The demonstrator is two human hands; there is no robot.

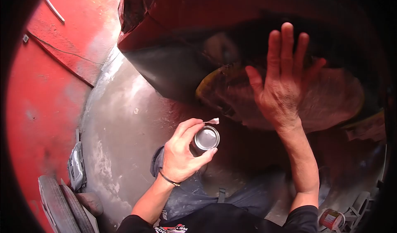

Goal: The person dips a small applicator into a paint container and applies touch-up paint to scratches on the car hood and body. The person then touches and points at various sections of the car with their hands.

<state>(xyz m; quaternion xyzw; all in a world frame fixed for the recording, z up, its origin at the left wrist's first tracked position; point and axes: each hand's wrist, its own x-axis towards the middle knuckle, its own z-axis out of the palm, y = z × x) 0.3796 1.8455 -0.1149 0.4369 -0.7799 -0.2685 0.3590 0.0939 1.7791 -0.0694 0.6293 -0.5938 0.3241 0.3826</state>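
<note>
Wrapped round a small round metal can (206,138), my left hand (182,150) holds it upright over my lap. The can's top looks grey; I cannot tell whether it is a lid or the contents. A small whitish scrap (213,121) sticks out by my left fingertips at the can's rim. My right hand (282,82) is spread flat, its fingers apart, against or just over a dark glossy curved panel (178,67). Under and around that hand the panel bears a dull, pinkish-grey oval patch (331,96) with a yellowish edge. Nothing shows in the right hand.
Tyres (58,204) stand at the lower left beside a grey plastic-wrapped item (76,166). A thin cable (70,53) crosses the red floor surface (49,109). A red tin (331,219) sits at the lower right near a metal frame (359,208).
</note>
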